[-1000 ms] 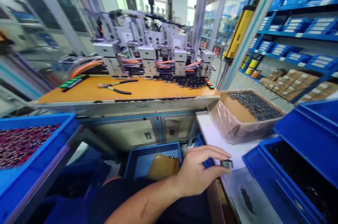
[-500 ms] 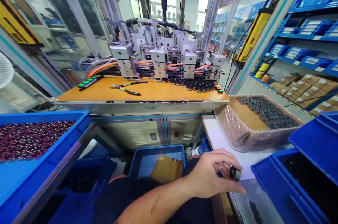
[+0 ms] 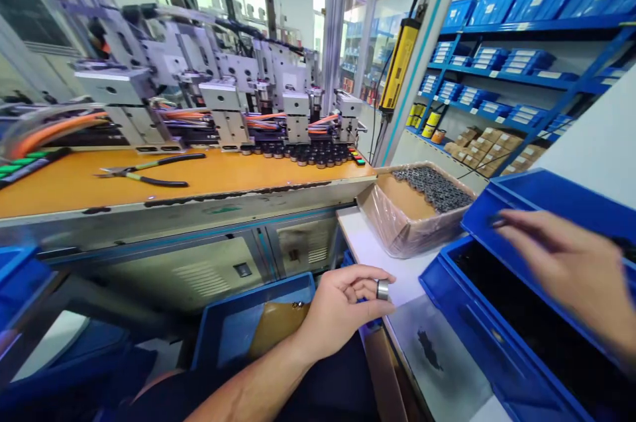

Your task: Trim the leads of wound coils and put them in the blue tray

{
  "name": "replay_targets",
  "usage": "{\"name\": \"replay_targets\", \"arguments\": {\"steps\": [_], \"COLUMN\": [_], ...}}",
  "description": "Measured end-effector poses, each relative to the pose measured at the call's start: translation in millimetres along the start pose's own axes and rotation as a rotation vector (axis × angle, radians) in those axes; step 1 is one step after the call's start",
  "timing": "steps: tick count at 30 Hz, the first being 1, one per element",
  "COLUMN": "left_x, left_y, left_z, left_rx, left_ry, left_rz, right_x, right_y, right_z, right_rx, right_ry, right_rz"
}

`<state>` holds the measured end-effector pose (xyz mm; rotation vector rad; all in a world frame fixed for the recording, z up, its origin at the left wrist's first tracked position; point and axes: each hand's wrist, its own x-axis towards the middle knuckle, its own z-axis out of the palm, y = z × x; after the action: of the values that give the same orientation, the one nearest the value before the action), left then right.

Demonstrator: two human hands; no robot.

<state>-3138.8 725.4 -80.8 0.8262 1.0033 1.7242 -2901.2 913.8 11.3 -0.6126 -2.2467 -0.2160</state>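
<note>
My left hand [image 3: 342,306] is closed in a pinch on a small metal ring [image 3: 382,289], held just above the near edge of the white side table [image 3: 370,250]. My right hand [image 3: 566,266] hovers over the open blue bin [image 3: 501,329] at the right, fingers stretched out towards the left and blurred by motion; nothing shows in it. The bin's inside is dark. A cardboard box lined with plastic [image 3: 415,207] holds several dark ring parts behind the bin.
An orange-topped bench [image 3: 209,177] carries an assembly machine [image 3: 233,97], pliers [image 3: 149,170] and a row of small black parts [image 3: 308,154]. A blue tray [image 3: 233,322] with brown paper sits below. Blue shelves with bins and cartons [image 3: 497,97] fill the right wall.
The view has swung to the right. My right hand has come into view over the blue bin. My left hand has kept hold of the ring, turning it in its fingers.
</note>
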Motion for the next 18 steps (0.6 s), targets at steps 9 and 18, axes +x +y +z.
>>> {"name": "replay_targets", "arguments": {"steps": [9, 18], "left_x": [-1.2, 3.2], "left_y": [-17.4, -20.9], "left_z": [18.3, 20.4], "left_rx": [0.037, 0.070], "left_ry": [-0.070, -0.092], "left_rz": [0.058, 0.163], "right_x": [-55.6, -58.3], "right_y": [-96.2, -85.8], "right_z": [61.5, 57.9], "right_rx": [0.466, 0.486], "right_ry": [0.006, -0.002], "right_rz": [-0.364, -0.367]}}
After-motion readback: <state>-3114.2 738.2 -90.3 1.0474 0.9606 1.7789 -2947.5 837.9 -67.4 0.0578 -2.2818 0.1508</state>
